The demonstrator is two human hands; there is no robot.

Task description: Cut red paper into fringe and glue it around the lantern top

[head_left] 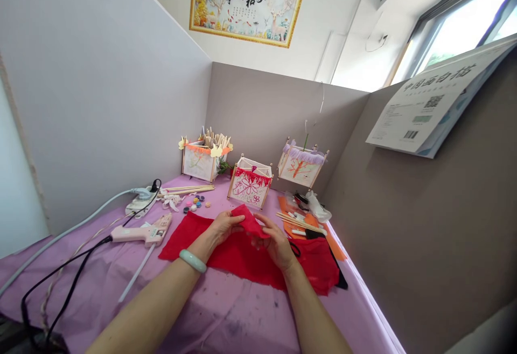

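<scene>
Between my two hands is a small folded piece of red fabric (249,221). My left hand (224,229), with a pale green bangle (193,261) on its wrist, pinches the piece at its left side. On the other side my right hand (278,243) grips its edge between thumb and fingers; some of those fingers are hidden behind it. Under both hands a larger red cloth (238,257) lies spread on the table, and more red fabric (319,268) lies to the right. Just beyond the hands stands a paper lantern (248,187) with red drawings and a red fringe.
A pink glue gun (145,233) with its glue stick lies left, near a power strip (141,203) and cables. Small paint pots (196,202) sit behind the cloth. Further back are a box of sticks (200,162) and a hanging lantern (301,165). Wooden sticks (299,222) lie right.
</scene>
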